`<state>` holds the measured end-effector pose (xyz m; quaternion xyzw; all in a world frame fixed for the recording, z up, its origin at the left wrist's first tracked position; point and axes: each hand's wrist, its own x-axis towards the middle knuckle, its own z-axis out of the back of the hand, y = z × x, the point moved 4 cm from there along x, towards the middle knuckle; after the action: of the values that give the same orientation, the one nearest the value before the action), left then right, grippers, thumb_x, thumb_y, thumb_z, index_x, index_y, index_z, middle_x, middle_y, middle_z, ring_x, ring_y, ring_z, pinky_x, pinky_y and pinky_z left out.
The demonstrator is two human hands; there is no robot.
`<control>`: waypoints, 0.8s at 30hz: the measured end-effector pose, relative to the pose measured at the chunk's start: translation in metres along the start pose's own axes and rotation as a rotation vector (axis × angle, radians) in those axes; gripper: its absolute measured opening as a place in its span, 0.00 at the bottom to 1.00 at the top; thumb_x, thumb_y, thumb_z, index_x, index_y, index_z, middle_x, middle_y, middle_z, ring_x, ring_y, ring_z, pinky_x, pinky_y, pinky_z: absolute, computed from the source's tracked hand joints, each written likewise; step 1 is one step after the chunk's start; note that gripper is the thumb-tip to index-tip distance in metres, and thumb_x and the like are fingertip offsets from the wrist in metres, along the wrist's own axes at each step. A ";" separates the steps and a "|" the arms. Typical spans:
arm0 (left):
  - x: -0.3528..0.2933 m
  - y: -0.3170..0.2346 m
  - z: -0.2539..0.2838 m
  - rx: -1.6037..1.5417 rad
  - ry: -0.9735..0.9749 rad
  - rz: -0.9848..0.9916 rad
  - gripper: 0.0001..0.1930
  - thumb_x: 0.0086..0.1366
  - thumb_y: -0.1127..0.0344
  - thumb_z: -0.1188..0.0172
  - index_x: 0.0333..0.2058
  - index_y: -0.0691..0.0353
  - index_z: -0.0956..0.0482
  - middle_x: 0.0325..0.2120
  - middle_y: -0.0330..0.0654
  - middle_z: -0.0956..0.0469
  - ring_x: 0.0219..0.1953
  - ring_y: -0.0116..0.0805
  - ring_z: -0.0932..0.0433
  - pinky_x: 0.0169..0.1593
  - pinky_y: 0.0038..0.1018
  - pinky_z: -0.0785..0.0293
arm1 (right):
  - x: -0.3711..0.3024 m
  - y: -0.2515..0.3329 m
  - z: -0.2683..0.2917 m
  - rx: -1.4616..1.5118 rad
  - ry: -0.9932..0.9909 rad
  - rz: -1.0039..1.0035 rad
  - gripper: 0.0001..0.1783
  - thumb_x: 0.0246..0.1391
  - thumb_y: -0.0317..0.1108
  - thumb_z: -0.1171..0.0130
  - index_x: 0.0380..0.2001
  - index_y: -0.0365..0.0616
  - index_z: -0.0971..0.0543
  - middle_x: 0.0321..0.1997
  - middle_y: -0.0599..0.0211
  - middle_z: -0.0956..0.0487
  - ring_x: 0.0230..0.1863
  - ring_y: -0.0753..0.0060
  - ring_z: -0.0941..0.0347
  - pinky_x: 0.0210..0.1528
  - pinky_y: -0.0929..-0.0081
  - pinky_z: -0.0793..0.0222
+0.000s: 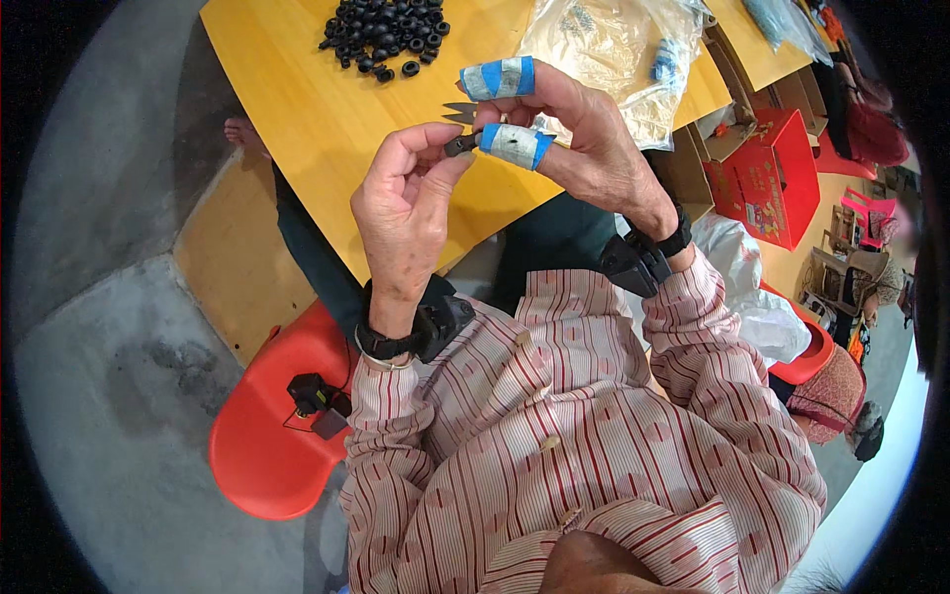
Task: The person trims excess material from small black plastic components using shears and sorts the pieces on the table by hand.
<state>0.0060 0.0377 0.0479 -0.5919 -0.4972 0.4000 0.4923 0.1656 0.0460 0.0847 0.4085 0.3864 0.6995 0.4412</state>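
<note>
Black part [459,146] sits pinched between thumb and forefinger of the left hand [411,203], above the near side of the yellow bench [307,129]. The right hand [594,139], thumb and one finger wrapped in blue and white tape, is partly curled around scissors [463,107], their blades parted and pointing left, just beyond the part. The step in hand appears to be close scissor work on this single piece; with blades so near the fingertips, the next move calls for a steady pinch and careful aim.

Similar parts lie in a loose pile [386,35] at the bench's far side. The clear bag [564,40] beside it shows something blue; a red box [757,183] stands at the right, its contents hidden.
</note>
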 end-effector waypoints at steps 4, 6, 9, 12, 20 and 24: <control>0.000 -0.002 0.000 0.100 -0.025 -0.028 0.09 0.57 0.81 0.43 0.38 0.69 0.25 0.31 0.38 0.23 0.33 0.21 0.25 0.40 0.17 0.29 | 0.000 0.002 0.000 -0.045 0.006 0.029 0.19 0.52 0.31 0.39 0.47 0.39 0.27 0.34 0.66 0.22 0.34 0.75 0.25 0.39 0.77 0.28; 0.000 0.000 0.000 0.118 -0.029 -0.034 0.09 0.57 0.81 0.42 0.38 0.69 0.25 0.31 0.38 0.22 0.33 0.22 0.25 0.40 0.18 0.28 | 0.000 0.002 0.000 -0.073 0.014 0.031 0.18 0.51 0.30 0.39 0.46 0.39 0.27 0.34 0.65 0.22 0.34 0.74 0.25 0.39 0.77 0.28; 0.000 0.000 0.000 0.149 -0.037 -0.046 0.09 0.57 0.81 0.42 0.37 0.68 0.25 0.31 0.39 0.21 0.32 0.23 0.24 0.39 0.19 0.28 | 0.000 0.005 -0.001 -0.132 0.017 0.054 0.18 0.50 0.29 0.39 0.45 0.39 0.27 0.33 0.64 0.23 0.33 0.71 0.26 0.38 0.76 0.28; 0.000 -0.001 0.002 0.204 -0.046 -0.061 0.09 0.56 0.81 0.42 0.37 0.68 0.25 0.30 0.40 0.21 0.31 0.24 0.24 0.38 0.20 0.28 | 0.002 0.009 -0.002 -0.204 0.026 0.097 0.17 0.49 0.27 0.39 0.44 0.40 0.27 0.33 0.63 0.23 0.33 0.68 0.25 0.37 0.74 0.27; 0.000 -0.006 0.002 0.372 -0.026 -0.158 0.08 0.54 0.79 0.40 0.35 0.67 0.24 0.27 0.42 0.22 0.27 0.27 0.24 0.34 0.22 0.28 | 0.003 0.009 -0.002 -0.245 0.051 0.144 0.17 0.46 0.25 0.39 0.42 0.40 0.27 0.32 0.63 0.24 0.34 0.64 0.26 0.37 0.72 0.27; 0.000 -0.007 0.003 0.434 -0.003 -0.170 0.08 0.55 0.78 0.40 0.35 0.67 0.24 0.26 0.43 0.22 0.26 0.29 0.24 0.33 0.23 0.28 | 0.003 0.009 -0.005 -0.300 0.060 0.180 0.16 0.42 0.23 0.39 0.38 0.40 0.27 0.31 0.63 0.24 0.34 0.60 0.28 0.35 0.68 0.29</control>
<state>0.0015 0.0387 0.0546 -0.4278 -0.4483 0.4554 0.6393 0.1575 0.0456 0.0918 0.3500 0.2527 0.7978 0.4209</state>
